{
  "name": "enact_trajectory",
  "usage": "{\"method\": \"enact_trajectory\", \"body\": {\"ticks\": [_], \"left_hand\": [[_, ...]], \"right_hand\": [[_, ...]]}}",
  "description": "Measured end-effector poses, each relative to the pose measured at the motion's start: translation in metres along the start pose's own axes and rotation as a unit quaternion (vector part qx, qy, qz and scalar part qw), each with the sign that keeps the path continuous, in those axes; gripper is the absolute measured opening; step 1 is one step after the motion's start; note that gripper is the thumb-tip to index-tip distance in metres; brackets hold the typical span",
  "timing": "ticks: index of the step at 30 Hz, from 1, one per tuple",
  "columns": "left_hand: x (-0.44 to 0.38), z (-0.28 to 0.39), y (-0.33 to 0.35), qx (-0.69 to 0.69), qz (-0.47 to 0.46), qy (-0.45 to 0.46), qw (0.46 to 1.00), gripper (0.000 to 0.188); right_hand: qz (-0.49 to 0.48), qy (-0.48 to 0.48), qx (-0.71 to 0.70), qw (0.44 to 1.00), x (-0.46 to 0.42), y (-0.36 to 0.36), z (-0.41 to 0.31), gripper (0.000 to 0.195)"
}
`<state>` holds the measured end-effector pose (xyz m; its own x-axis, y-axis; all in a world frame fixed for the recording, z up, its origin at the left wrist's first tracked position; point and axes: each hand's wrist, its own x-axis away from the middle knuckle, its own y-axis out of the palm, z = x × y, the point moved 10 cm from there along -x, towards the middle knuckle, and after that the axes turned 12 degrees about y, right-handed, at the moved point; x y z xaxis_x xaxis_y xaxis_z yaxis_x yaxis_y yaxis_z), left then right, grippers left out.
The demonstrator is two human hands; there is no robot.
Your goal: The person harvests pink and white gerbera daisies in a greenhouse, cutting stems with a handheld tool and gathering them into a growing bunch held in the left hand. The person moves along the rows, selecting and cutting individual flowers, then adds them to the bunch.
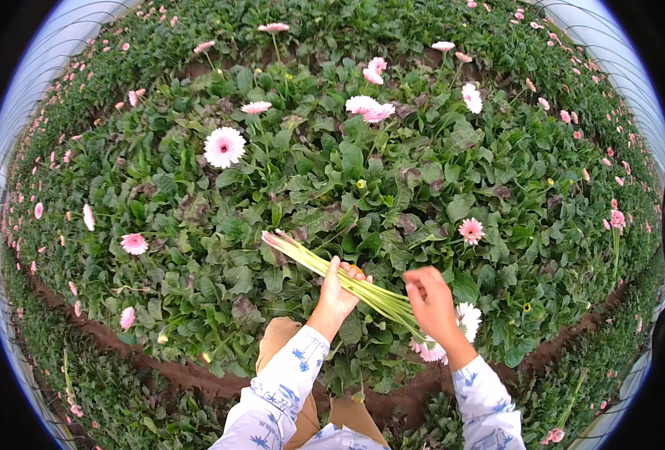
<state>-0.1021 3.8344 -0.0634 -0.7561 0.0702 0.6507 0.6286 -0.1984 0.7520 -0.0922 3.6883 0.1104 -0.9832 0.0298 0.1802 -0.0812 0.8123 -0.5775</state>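
Observation:
My left hand is closed around a bunch of cut gerbera stems. The pale reddish stem ends point up and left, and the flower heads hang at the lower right. Something small and orange shows by my left fingers; what it is cannot be told. My right hand, its fingers curled, hovers over the stems near the heads. Whether it touches them or holds anything is hidden. A pink gerbera head and a white gerbera head peek out beside my right wrist.
Dense gerbera foliage fills the bed, with a white bloom and a pink bloom rising from it. Bare soil paths run along the near side. A cut bunch rests at the right. Curved greenhouse walls bound the sides.

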Motion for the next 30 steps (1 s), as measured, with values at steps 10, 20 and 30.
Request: {"method": "enact_trajectory", "body": {"ticks": [10, 20, 30], "left_hand": [[-0.082, 0.027, 0.045, -0.042, -0.029, 0.005, 0.999, 0.039], [-0.126, 0.070, 0.043, -0.067, 0.069, 0.021, 0.995, 0.036], [-0.147, 0.084, 0.037, -0.074, 0.090, 0.013, 0.993, 0.036]], "right_hand": [[0.091, -0.289, 0.333, 0.893, -0.242, 0.112, -0.016, 0.018], [0.001, -0.139, 0.624, 0.769, -0.400, 0.203, 0.058, 0.015], [-0.130, 0.152, 0.539, 0.818, -0.429, 0.255, 0.166, 0.018]]}}
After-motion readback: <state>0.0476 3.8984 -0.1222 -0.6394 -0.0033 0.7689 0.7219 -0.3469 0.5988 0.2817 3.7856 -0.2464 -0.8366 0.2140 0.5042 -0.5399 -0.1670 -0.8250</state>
